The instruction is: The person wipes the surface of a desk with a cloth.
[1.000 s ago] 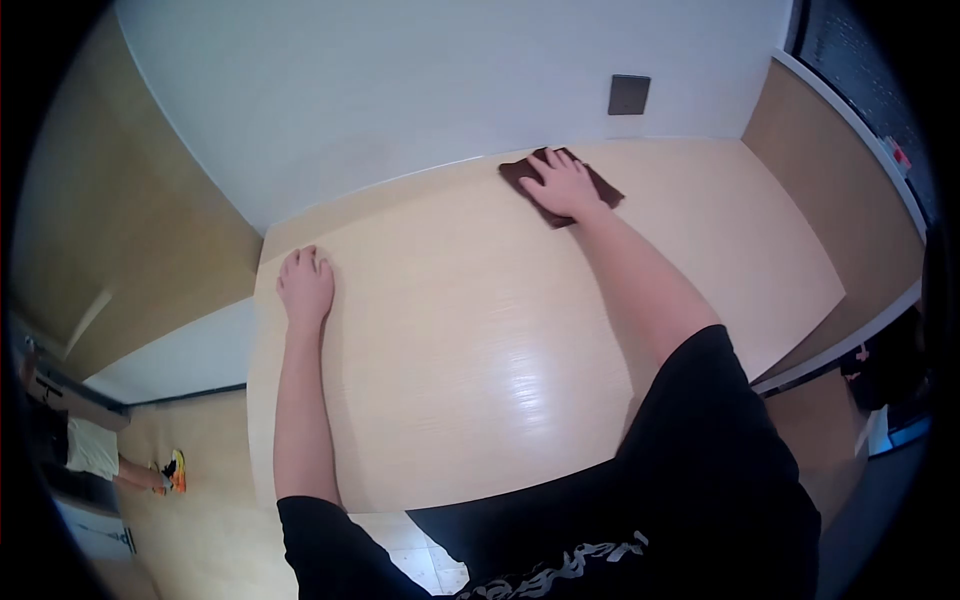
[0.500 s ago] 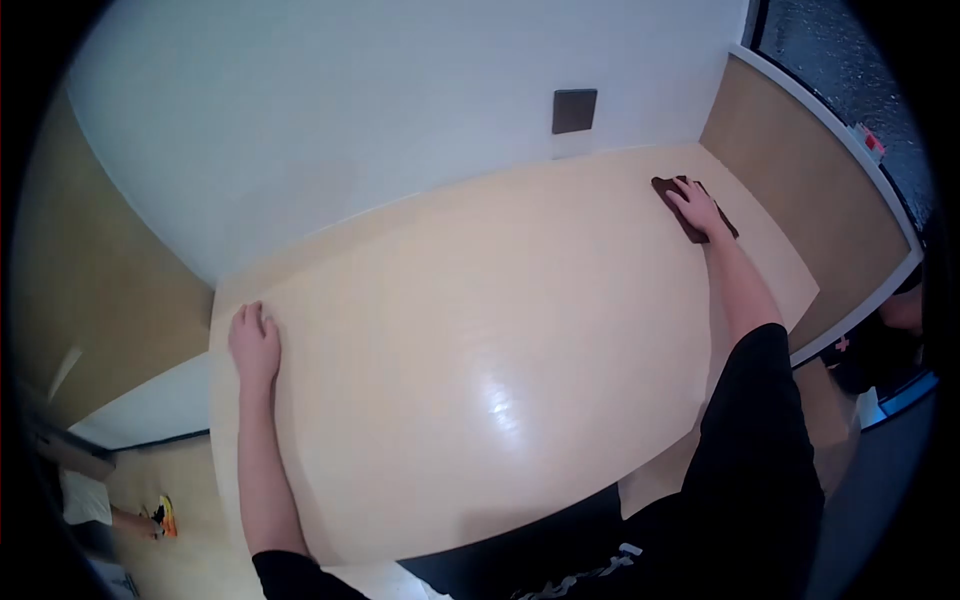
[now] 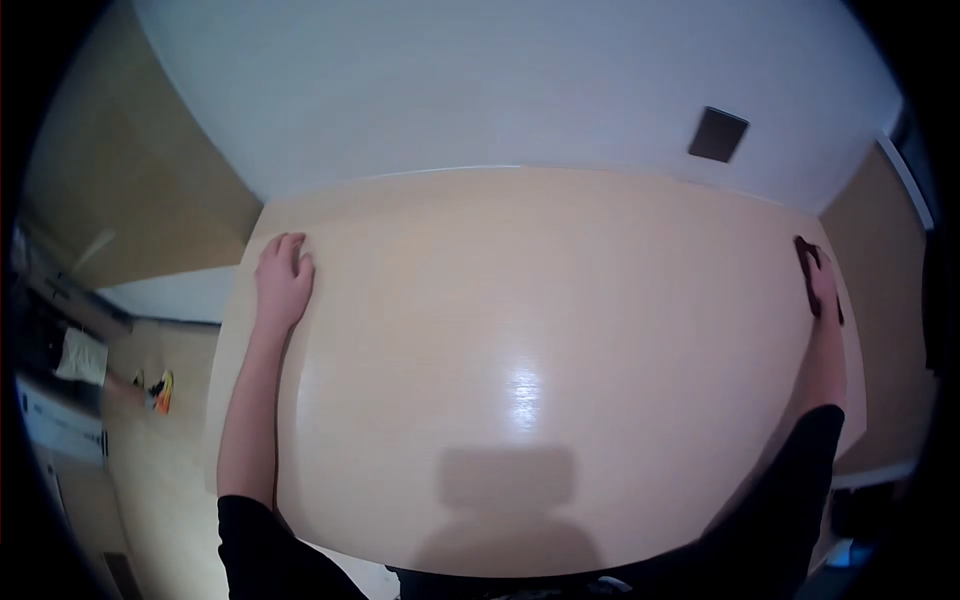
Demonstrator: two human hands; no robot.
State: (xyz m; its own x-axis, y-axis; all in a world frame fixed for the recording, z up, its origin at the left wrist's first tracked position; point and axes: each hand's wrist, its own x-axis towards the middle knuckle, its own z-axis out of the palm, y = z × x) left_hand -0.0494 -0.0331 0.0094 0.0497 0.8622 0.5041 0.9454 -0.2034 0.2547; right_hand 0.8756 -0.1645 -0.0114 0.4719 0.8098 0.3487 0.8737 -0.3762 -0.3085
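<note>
A pale wood-look table spreads out in front of me. My left hand rests on it close to the left edge, thumb apart and fingers slightly bent, with nothing visible in it. Over at the far right, my right hand lies on a dark brown cloth near the table's right edge. The hand presses the cloth against the tabletop, covering part of it; its fingertips are blurred.
A white wall with a dark square plate rises behind the table. Wooden panels stand at both sides. At the left, a person's leg and an orange-and-black shoe show on the floor.
The view has turned, so the table appears more level and the right hand farther right. The left hand stays near the left edge; the right hand stays on the cloth.
</note>
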